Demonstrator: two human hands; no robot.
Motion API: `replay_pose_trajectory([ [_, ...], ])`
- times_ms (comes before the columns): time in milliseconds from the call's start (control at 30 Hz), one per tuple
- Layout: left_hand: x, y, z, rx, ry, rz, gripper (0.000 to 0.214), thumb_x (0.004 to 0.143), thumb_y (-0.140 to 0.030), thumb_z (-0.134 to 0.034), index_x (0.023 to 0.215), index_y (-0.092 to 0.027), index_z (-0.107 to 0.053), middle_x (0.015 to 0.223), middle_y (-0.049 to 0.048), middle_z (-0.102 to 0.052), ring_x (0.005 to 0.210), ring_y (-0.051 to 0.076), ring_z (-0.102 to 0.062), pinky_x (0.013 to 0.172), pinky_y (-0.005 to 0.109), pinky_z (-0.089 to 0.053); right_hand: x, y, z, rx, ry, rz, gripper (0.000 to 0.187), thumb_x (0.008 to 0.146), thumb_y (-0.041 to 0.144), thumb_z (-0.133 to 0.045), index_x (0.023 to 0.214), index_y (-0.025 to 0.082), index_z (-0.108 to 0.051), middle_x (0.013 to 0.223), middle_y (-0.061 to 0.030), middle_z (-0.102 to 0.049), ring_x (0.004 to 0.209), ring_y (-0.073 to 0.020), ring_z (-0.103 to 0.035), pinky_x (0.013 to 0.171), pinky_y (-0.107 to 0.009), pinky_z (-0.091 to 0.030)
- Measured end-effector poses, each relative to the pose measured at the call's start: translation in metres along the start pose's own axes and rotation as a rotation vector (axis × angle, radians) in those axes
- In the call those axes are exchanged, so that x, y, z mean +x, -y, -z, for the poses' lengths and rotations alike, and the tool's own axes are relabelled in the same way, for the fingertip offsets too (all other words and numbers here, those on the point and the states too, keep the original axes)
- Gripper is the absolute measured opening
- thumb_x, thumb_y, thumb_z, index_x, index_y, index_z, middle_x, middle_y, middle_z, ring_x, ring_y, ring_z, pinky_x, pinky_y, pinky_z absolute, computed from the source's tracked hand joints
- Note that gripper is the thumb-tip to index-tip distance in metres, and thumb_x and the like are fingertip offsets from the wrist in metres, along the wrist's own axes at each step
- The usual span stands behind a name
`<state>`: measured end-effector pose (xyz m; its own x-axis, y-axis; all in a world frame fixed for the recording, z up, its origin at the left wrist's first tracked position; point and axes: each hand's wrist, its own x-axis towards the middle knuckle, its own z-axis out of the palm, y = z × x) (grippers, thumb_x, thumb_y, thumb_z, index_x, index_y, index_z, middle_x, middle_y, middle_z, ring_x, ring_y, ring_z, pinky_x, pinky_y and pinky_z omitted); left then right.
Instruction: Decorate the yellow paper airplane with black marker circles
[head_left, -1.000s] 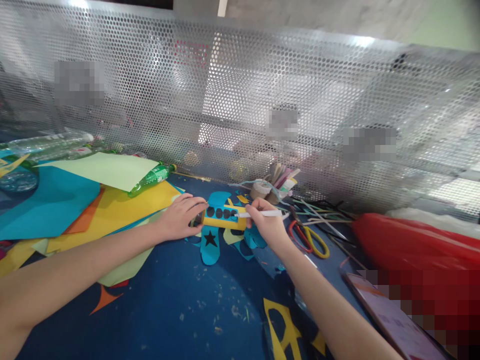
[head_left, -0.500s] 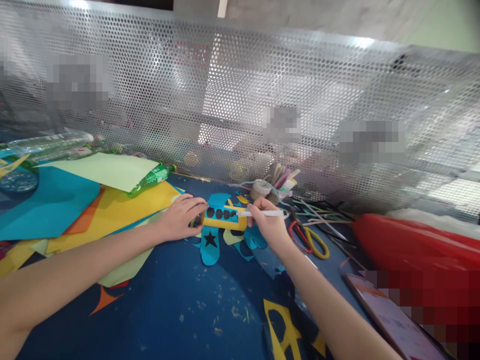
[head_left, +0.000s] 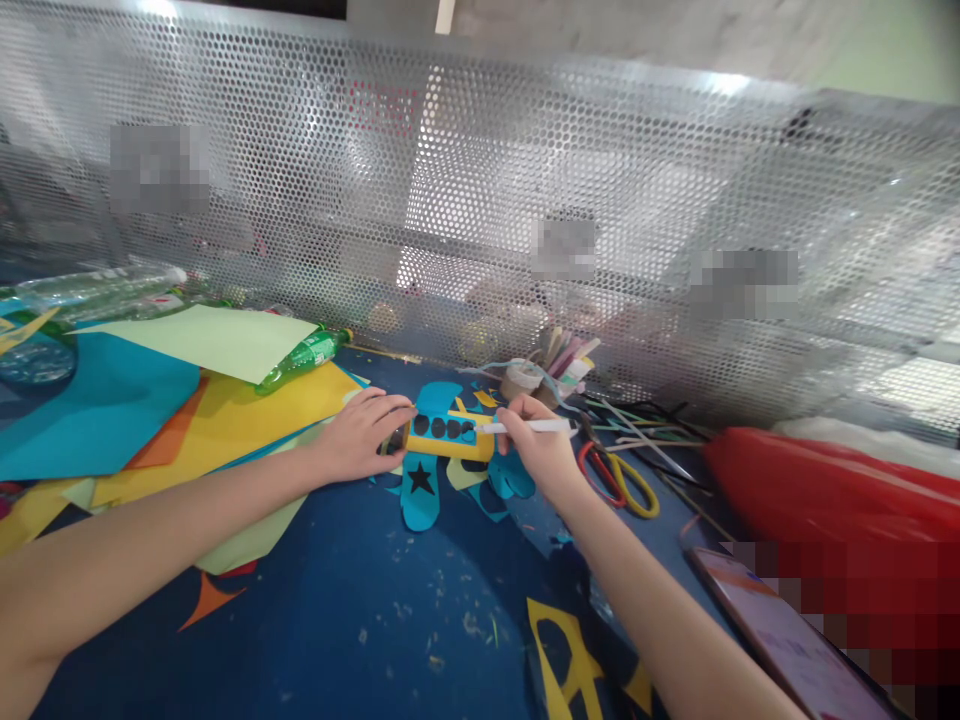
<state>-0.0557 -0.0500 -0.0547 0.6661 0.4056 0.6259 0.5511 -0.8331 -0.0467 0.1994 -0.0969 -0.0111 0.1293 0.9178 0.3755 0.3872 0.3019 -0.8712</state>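
A paper craft plane (head_left: 442, 437) lies on the dark blue table (head_left: 360, 600): a yellow body with several black dots and blue wings, one with a black star. My left hand (head_left: 360, 435) rests on the body's left end, fingers curled against it. My right hand (head_left: 534, 448) pinches a white pen (head_left: 525, 427), its tip touching the right end of the yellow body.
Sheets of blue, yellow and pale green paper (head_left: 150, 400) lie at the left with a green bottle (head_left: 304, 356). Red and yellow scissors (head_left: 619, 478), sticks and tape rolls (head_left: 529, 378) lie behind my right hand. A perforated metal screen (head_left: 480, 220) borders the back. A phone (head_left: 787, 640) and red bag (head_left: 832, 500) sit right.
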Motion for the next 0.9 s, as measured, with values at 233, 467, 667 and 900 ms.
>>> replay_pose_trajectory([
  [233, -0.0006, -0.0004, 0.0007, 0.0, -0.005, 0.0, 0.041, 0.083, -0.031, -0.056, 0.121, -0.017, -0.056, 0.125, 0.0086, -0.06, 0.114, 0.025, -0.055, 0.108, 0.043, -0.034, 0.001, 0.0002, 0.0009, -0.02, -0.014, 0.0, 0.025, 0.076, 0.03, -0.056, 0.056, 0.026, -0.042, 0.039, 0.0057, -0.051, 0.041, -0.0129, -0.039, 0.047, -0.028, -0.03],
  [467, -0.0004, -0.0008, 0.0013, 0.01, -0.001, -0.001, 0.04, 0.083, -0.03, -0.055, 0.121, -0.017, -0.056, 0.125, 0.0087, -0.061, 0.114, 0.024, -0.055, 0.109, 0.042, -0.033, 0.0011, 0.0003, 0.0009, -0.015, -0.008, 0.004, 0.025, 0.075, 0.029, -0.055, 0.056, 0.025, -0.041, 0.038, 0.0058, -0.051, 0.041, -0.0119, -0.037, 0.047, -0.027, -0.03],
  [667, 0.0001, -0.0007, 0.0019, -0.005, 0.009, 0.0, 0.04, 0.083, -0.03, -0.055, 0.122, -0.018, -0.055, 0.125, 0.0083, -0.06, 0.115, 0.024, -0.054, 0.108, 0.043, -0.034, 0.0012, -0.0007, 0.0012, 0.008, 0.001, 0.011, 0.025, 0.075, 0.03, -0.056, 0.055, 0.025, -0.041, 0.038, 0.006, -0.05, 0.041, -0.0116, -0.038, 0.047, -0.026, -0.03],
  [900, 0.0004, -0.0011, 0.0022, -0.008, -0.001, -0.001, 0.04, 0.083, -0.03, -0.054, 0.121, -0.019, -0.055, 0.124, 0.0084, -0.06, 0.114, 0.025, -0.055, 0.107, 0.045, -0.035, 0.0008, -0.0004, 0.0017, 0.009, -0.001, -0.002, 0.024, 0.074, 0.027, -0.056, 0.055, 0.025, -0.042, 0.038, 0.0059, -0.051, 0.04, -0.0116, -0.037, 0.046, -0.026, -0.028],
])
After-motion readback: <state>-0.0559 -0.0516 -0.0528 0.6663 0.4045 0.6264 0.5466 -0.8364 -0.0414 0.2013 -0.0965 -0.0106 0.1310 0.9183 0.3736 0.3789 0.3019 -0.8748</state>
